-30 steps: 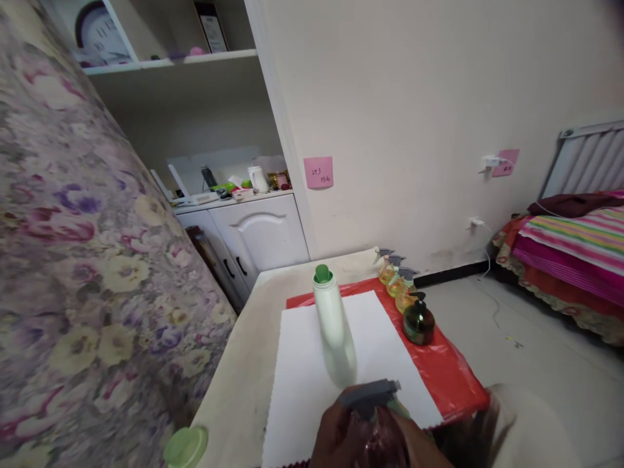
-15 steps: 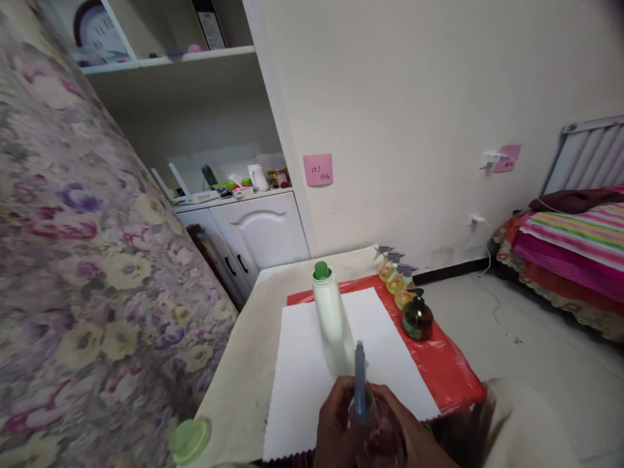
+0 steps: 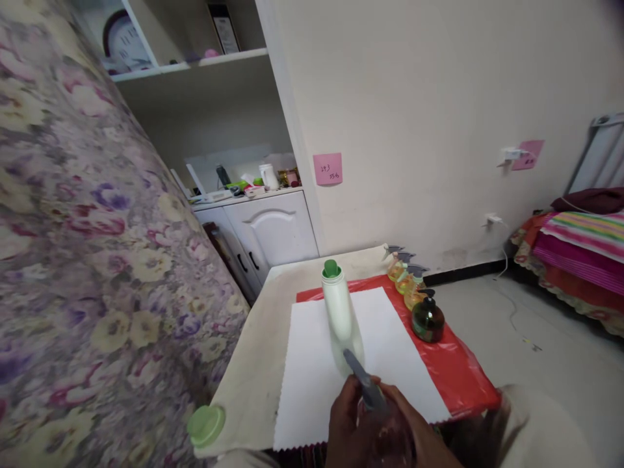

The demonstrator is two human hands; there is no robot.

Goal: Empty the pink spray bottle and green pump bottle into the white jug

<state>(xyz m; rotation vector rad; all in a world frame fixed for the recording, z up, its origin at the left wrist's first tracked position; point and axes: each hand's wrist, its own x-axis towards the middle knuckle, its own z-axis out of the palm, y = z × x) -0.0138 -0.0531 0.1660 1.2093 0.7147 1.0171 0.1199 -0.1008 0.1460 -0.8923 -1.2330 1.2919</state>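
Note:
A spray bottle (image 3: 387,435) with a grey trigger head and see-through body is held between both my hands at the near edge of the table. My left hand (image 3: 345,422) closes round its left side, and my right hand (image 3: 414,426) wraps the right side; the lower fingers are out of sight. The grey head tilts away and to the left. Just beyond it, a tall pale-green bottle (image 3: 340,309) stands uncapped with a green spout in its mouth. A light-green cap (image 3: 206,426) lies at the table's near left corner.
White paper (image 3: 305,364) lies over a red plastic sheet (image 3: 439,370) on the table (image 3: 253,364). Several small spray bottles (image 3: 413,296) and a dark pump bottle (image 3: 428,320) line the right edge. A floral curtain (image 3: 121,273) hangs at left; a wall (image 3: 414,130) rises behind.
The spray bottle's grey head has turned, its tip now leaning to the left. Both hands still hold it. My view has swung slightly left, so the scene sits further right.

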